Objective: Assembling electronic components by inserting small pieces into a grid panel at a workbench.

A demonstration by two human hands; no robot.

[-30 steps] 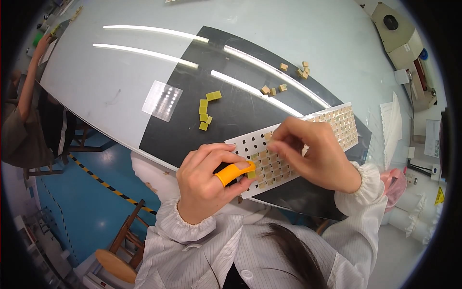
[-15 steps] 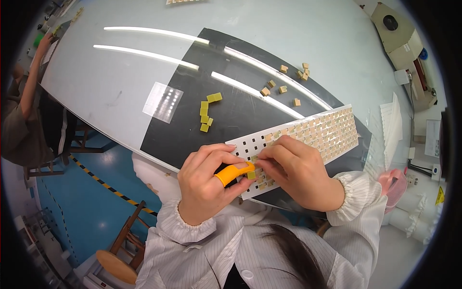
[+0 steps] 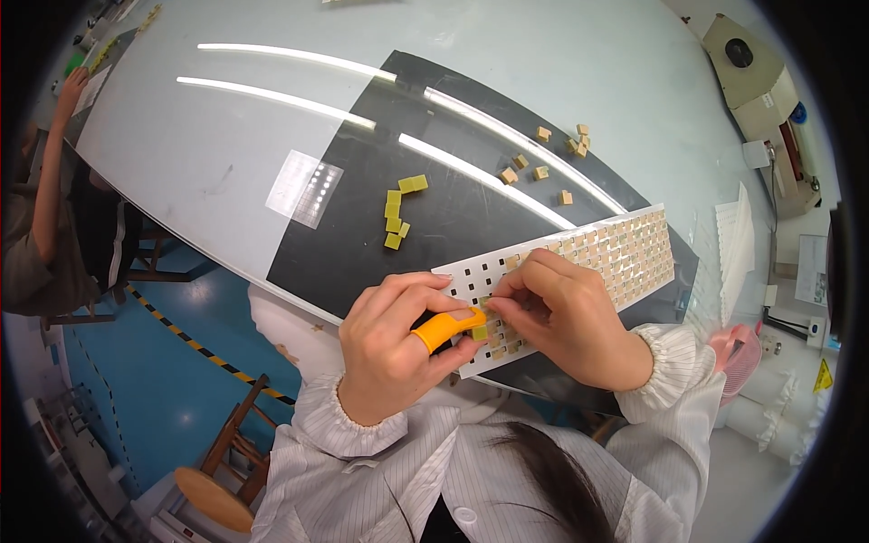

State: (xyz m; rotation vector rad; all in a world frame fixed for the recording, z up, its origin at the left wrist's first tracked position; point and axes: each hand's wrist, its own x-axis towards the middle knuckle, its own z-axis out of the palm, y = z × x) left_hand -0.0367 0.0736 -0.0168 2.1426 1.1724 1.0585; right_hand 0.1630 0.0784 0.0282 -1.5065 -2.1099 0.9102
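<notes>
A white perforated board (image 3: 471, 270) lies slanted on the black mat, its right part filled with rows of small tan pieces. At its left end my left hand (image 3: 389, 348) is closed, holding a small olive-yellow block (image 3: 479, 334) by the thumb. An orange sleeve-like piece (image 3: 444, 329) lies along that hand's fingers; whether it is worn or held I cannot tell. My right hand (image 3: 566, 308) is closed in a pinch over the board, touching its left part. Whatever sits between those fingertips is mostly hidden.
Olive-yellow blocks (image 3: 393, 204) stand in a crooked row on the black mat (image 3: 353, 145). Several loose tan blocks (image 3: 540, 173) lie farther right. A clear sheet (image 3: 306, 188) rests at the mat's left edge. A co-worker's arm (image 3: 56, 154) reaches over the table at far left.
The view has shifted slightly, moving the board and blocks a little in the picture. Both hands keep nearly the same place and grip. The co-worker's hand at far left has shifted slightly.
</notes>
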